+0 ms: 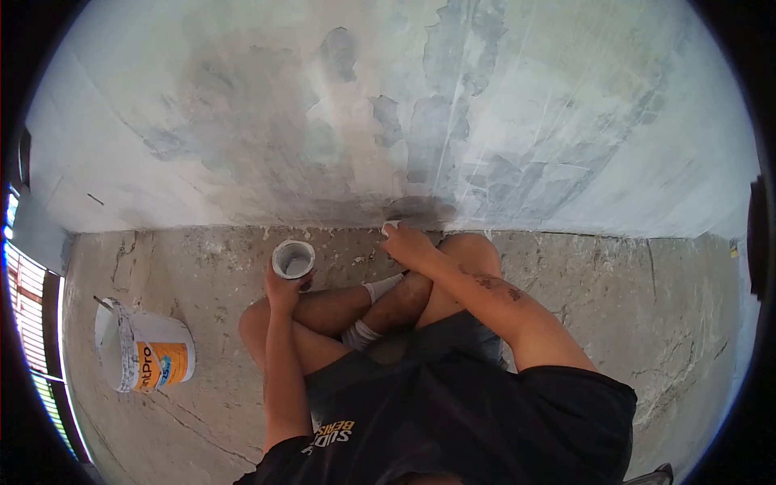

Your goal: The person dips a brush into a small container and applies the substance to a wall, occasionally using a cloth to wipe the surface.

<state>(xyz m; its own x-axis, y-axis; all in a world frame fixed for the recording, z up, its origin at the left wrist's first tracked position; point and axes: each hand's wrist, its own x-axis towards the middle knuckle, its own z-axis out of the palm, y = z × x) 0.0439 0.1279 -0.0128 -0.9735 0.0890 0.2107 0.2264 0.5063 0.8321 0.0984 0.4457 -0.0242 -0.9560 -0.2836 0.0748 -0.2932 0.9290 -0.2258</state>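
My left hand is wrapped round a small round cup with whitish material inside, held above the floor in front of my left knee. Near the foot of the wall, my right hand is closed on a small white object, whose shape is mostly hidden by the fingers. That object is at the base of the patchy grey and white wall, beside a darker grey patch.
A white bucket with an orange label stands on the left, a stick-like handle at its rim. The cracked concrete floor has white specks along the wall. My crossed legs lie between my arms. A barred opening is at the far left.
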